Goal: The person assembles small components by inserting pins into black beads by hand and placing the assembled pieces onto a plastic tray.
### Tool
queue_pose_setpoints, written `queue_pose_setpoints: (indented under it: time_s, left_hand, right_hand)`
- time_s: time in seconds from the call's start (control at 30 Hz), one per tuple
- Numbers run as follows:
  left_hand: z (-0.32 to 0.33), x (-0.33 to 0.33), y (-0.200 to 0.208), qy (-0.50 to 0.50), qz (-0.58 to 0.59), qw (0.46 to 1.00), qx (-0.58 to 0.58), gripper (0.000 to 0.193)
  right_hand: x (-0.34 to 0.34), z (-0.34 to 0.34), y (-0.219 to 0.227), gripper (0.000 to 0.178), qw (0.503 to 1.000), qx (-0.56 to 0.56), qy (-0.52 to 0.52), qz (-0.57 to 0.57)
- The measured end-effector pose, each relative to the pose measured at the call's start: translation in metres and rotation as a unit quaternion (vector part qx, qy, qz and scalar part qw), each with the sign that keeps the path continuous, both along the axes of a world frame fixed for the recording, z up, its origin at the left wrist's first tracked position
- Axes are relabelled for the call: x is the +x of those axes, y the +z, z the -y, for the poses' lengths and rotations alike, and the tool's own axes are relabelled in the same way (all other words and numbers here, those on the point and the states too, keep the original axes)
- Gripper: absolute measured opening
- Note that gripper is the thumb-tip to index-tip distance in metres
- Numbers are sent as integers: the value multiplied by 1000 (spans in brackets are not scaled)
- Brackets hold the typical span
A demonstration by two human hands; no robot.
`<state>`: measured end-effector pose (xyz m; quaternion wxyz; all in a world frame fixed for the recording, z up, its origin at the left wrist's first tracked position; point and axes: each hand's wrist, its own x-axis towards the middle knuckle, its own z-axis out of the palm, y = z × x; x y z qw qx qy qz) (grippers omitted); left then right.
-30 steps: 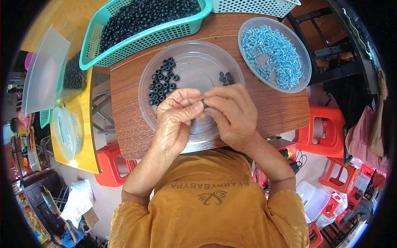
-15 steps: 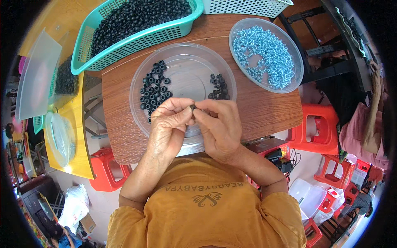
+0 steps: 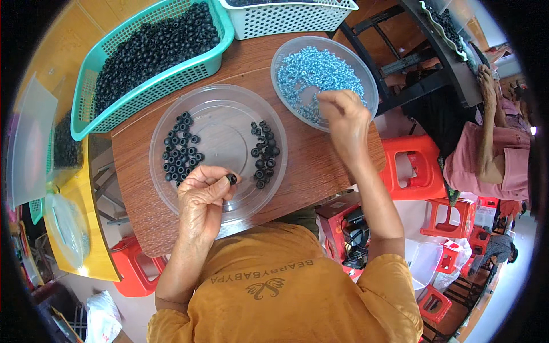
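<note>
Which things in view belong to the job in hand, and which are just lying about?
In use:
- black piece, held in the left hand
- blue beads, under the right hand
- clear round tray with black pieces
- teal basket of black pieces, likely the supply

Apparently lying about:
- red stools
- white bag

On the table (image 3: 309, 177), the tray (image 3: 220, 134) holds beads (image 3: 182, 152) left and right, a basket (image 3: 166, 82) behind-left, a dish (image 3: 309, 96) behind-right.

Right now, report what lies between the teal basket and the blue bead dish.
The head view shows bare brown tabletop where the basket and bead dish come closest.
</note>
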<state>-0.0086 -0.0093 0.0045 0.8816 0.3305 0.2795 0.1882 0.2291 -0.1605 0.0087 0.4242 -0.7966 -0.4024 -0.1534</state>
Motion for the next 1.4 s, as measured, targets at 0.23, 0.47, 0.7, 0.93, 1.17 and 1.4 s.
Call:
queue_pose_setpoints:
  time_s: [0.23,0.47,0.7,0.93,1.17,1.4]
  left_hand:
    - [1,3,-2,-4,-6,1000,-7,12]
    - [0,6,-6,-2,-6,1000,-10,13]
    - [-3,7,-9,-8,-6,1000,-20,11]
    - [-5,7,-10,-11,-6,1000,-27,9]
    - [-4,8,-9,-11,-8,1000,-27,9]
    - [-6,5,-12,-4,-10,1000,-23,9]
  right_hand:
    - [47,-11,-7,16,985,-158,-10,62]
    - [60,-25,-13,26,952,-265,53,144]
    - [68,-23,-10,17,969,-220,38,106]
    - [63,-45,-16,7,950,-282,37,127]
    - [64,-41,-15,7,946,-300,53,114]
    - [16,-18,66,11,981,-16,140,-137]
